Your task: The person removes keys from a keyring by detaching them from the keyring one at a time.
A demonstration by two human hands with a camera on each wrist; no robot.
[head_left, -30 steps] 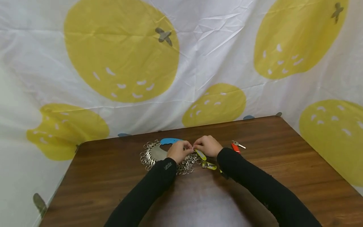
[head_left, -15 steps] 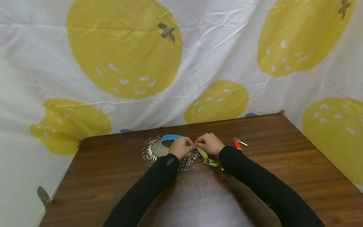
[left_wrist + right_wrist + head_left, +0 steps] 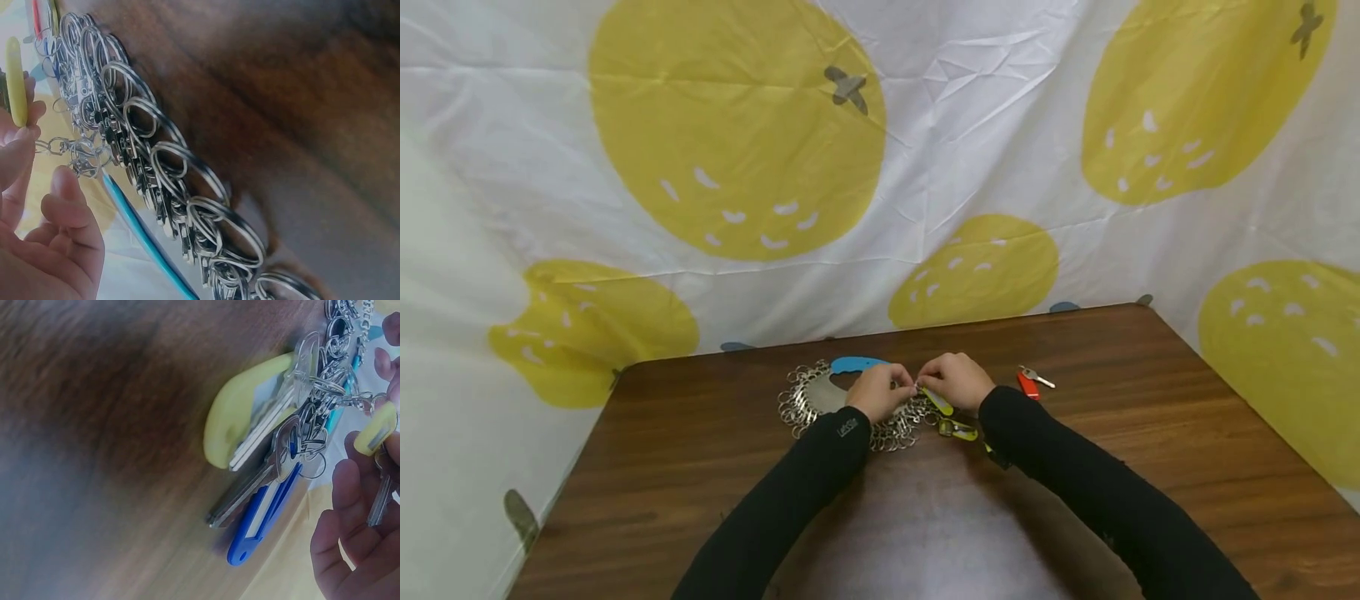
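Observation:
A grey crescent-shaped metal key holder [image 3: 824, 397] with a blue handle [image 3: 854, 364] lies on the table, its curved edge lined with clips and split rings [image 3: 187, 169]. Over its right side my left hand [image 3: 880, 393] pinches a small key ring at the end of a short chain [image 3: 56, 146]. Facing it, my right hand [image 3: 957, 382] holds a yellow key tag [image 3: 377, 429] by that ring; a key [image 3: 380, 501] hangs beside the tag. The fingertips of both hands nearly meet, and they partly hide the ring.
Just right of the holder lies another yellow key tag [image 3: 964, 432] with a key. A blue key tag [image 3: 265, 515] and key show in the right wrist view. Further right are a red key tag [image 3: 1027, 386] and key [image 3: 1038, 377]. A patterned cloth [image 3: 775, 304] stands behind the table.
The head view has shifted slightly. Both hands stay together at the ring, with small finger movements, and the held yellow tag has tilted a little.

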